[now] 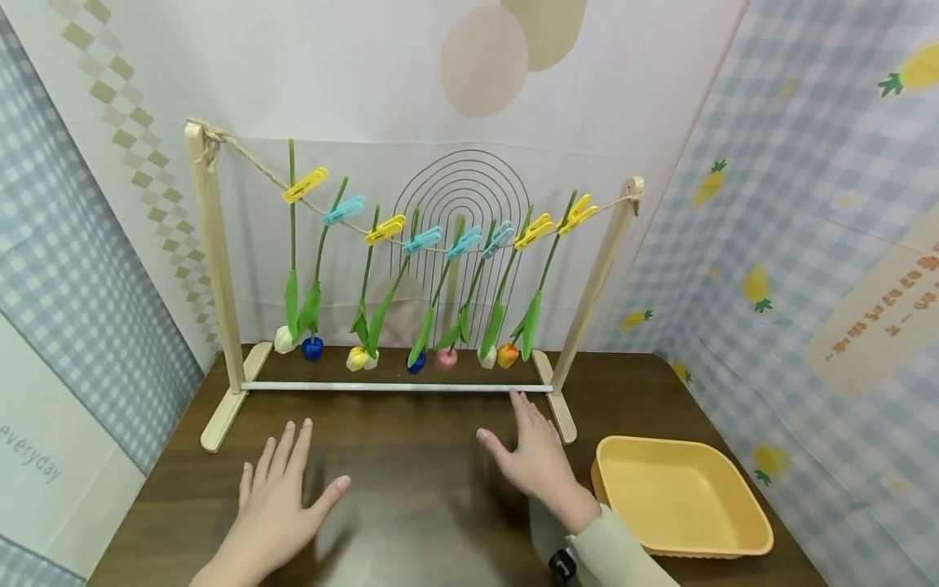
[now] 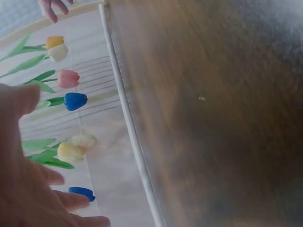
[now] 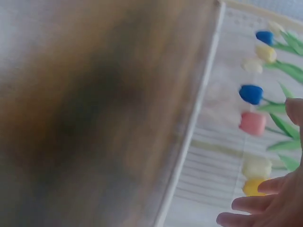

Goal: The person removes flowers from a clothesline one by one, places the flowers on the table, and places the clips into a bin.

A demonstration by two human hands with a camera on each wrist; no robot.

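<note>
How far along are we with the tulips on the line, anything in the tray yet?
Nothing looks done: the yellow tray holds nothing, and eight tulips hang head-down from pegs on the rope. Nothing is in hand either: the left hand lies flat on the table, and the right hand, fingers open, is near the rack's white bar. All eight remain.

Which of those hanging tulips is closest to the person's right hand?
The orange tulip, last on the right of the row. It hangs just above the right hand; the others sit further left.
</note>
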